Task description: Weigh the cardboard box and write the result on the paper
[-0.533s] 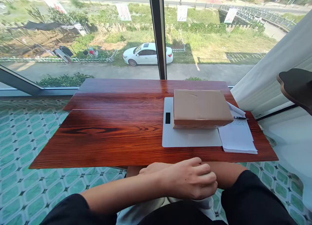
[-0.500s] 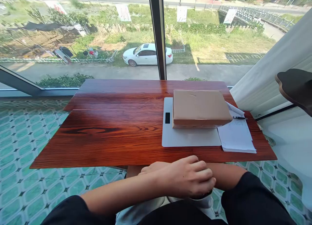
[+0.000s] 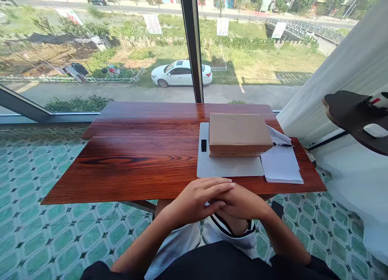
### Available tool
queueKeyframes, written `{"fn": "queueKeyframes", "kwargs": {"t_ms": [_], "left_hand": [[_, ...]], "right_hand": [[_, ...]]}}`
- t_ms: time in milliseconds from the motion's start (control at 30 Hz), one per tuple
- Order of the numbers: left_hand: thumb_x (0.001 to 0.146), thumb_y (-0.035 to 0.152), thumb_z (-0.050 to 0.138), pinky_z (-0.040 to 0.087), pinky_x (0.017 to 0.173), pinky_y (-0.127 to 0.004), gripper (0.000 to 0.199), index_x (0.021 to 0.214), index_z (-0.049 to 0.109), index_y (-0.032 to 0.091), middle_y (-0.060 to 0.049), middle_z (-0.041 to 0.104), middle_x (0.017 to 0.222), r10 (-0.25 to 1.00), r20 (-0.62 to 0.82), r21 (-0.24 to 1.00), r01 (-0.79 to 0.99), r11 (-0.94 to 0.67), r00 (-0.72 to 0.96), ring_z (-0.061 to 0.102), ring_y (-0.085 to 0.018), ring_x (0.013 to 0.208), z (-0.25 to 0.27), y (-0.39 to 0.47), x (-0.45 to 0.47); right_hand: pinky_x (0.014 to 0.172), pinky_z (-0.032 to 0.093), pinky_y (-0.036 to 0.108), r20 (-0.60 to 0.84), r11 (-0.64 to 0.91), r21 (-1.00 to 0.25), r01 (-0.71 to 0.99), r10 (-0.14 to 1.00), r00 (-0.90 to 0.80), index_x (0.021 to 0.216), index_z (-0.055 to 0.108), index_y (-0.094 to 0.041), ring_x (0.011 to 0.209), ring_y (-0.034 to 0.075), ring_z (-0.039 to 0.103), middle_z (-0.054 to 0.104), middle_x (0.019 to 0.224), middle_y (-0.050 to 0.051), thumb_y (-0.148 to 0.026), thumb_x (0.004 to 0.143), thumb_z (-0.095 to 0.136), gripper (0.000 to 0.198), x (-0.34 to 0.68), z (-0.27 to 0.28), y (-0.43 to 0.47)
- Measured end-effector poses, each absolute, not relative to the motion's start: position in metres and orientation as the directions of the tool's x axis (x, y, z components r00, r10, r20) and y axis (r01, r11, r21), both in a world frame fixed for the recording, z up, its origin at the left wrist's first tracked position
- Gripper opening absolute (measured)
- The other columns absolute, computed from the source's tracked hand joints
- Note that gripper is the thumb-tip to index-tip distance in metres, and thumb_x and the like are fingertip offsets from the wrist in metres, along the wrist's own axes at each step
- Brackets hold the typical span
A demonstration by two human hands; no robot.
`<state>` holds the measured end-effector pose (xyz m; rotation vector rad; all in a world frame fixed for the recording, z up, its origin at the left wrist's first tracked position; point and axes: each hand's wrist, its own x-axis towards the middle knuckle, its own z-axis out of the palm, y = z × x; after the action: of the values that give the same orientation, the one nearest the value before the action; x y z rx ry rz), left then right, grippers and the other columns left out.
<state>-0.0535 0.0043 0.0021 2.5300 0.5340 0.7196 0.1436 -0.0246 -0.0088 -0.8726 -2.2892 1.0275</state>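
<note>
My left hand (image 3: 194,200) lies over my right hand (image 3: 244,203) just off the near edge of the red-brown wooden table (image 3: 136,158). Both hands rest together above my lap and hold nothing. The left fingers stretch across the right hand, whose fingers curl underneath. Closest to the hands is a flat white scale (image 3: 227,167) with a small black display (image 3: 203,145). A closed brown cardboard box (image 3: 239,134) sits on the far part of it.
White sheets of paper (image 3: 281,166) with a pen (image 3: 283,145) lie right of the scale. A dark side shelf (image 3: 348,118) carrying a white mouse (image 3: 376,130) juts in at the right, beside a white curtain (image 3: 348,65). A large window (image 3: 190,45) stands behind the table.
My hands rose from my lap to the table's near edge, and the left hand now lies over the right with its arm uncrossed. The view tilted up slightly.
</note>
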Motion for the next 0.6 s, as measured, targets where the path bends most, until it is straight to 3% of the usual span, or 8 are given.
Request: {"fn": "queueKeyframes", "kwargs": {"t_ms": [67,133,233,300,400,500,600], "left_hand": [[0.096,0.024,0.056,0.057,0.091,-0.020,0.033,0.128,0.062,0.023,-0.003,0.077,0.116,0.560,0.456,0.560,0.265,-0.785,0.692,0.073,-0.011,0.106,-0.006,0.006,-0.057],[0.095,0.018,0.056,0.057,0.087,-0.018,0.031,0.124,0.065,0.024,-0.001,0.079,0.107,0.626,0.508,0.579,0.304,-0.757,0.591,0.074,-0.010,0.097,-0.013,0.008,-0.058],[0.093,0.015,0.055,0.057,0.097,-0.024,0.035,0.126,0.063,0.024,-0.003,0.077,0.114,0.692,0.546,0.541,0.432,-0.722,0.473,0.072,-0.012,0.107,-0.018,0.012,-0.058],[0.093,0.018,0.055,0.055,0.106,-0.030,0.039,0.132,0.059,0.023,-0.006,0.073,0.125,0.719,0.544,0.503,0.518,-0.692,0.432,0.067,-0.015,0.120,-0.016,0.017,-0.058],[0.095,0.027,0.053,0.051,0.113,-0.040,0.048,0.143,0.050,0.022,-0.010,0.065,0.139,0.799,0.477,0.523,0.613,-0.592,0.366,0.059,-0.020,0.132,-0.006,0.028,-0.057],[0.095,0.037,0.051,0.047,0.117,-0.048,0.059,0.150,0.041,0.020,-0.013,0.056,0.150,0.896,0.347,0.617,0.652,-0.441,0.277,0.054,-0.025,0.139,0.004,0.043,-0.053],[0.095,0.046,0.048,0.043,0.120,-0.050,0.069,0.156,0.032,0.017,-0.016,0.048,0.157,0.945,0.207,0.700,0.636,-0.324,0.253,0.047,-0.027,0.145,0.011,0.058,-0.044]], "right_hand": [[0.087,0.052,0.027,0.188,0.447,-0.837,0.317,0.777,-0.600,0.109,0.072,-0.018,0.099,0.017,0.068,0.072,0.108,0.006,-0.020,0.100,0.051,0.022,0.155,-0.001,-0.027],[0.090,0.052,0.023,0.231,0.368,-0.883,0.291,0.880,-0.414,0.117,0.069,-0.021,0.099,0.012,0.067,0.072,0.107,0.003,-0.023,0.103,0.049,0.025,0.168,-0.001,-0.034],[0.091,0.052,0.019,0.328,0.321,-0.902,0.289,0.944,-0.026,0.122,0.066,-0.027,0.097,0.008,0.068,0.071,0.102,0.000,-0.020,0.104,0.048,0.026,0.187,-0.012,-0.043],[0.091,0.054,0.020,0.408,0.334,-0.880,0.337,0.896,0.176,0.120,0.066,-0.027,0.097,0.008,0.068,0.070,0.104,0.000,-0.020,0.103,0.051,0.025,0.198,-0.018,-0.043],[0.092,0.056,0.026,0.561,0.334,-0.777,0.534,0.752,0.345,0.117,0.067,-0.021,0.103,0.013,0.066,0.068,0.111,0.005,-0.021,0.098,0.057,0.022,0.217,-0.016,-0.033],[0.090,0.058,0.034,0.706,0.249,-0.606,0.756,0.607,0.366,0.121,0.066,-0.016,0.110,0.020,0.062,0.065,0.118,0.012,-0.025,0.095,0.060,0.029,0.236,-0.007,-0.016],[0.094,0.056,0.043,0.724,0.131,-0.510,0.850,0.599,0.342,0.134,0.059,-0.011,0.120,0.027,0.057,0.061,0.127,0.018,-0.033,0.096,0.056,0.044,0.249,-0.001,0.001]]}}
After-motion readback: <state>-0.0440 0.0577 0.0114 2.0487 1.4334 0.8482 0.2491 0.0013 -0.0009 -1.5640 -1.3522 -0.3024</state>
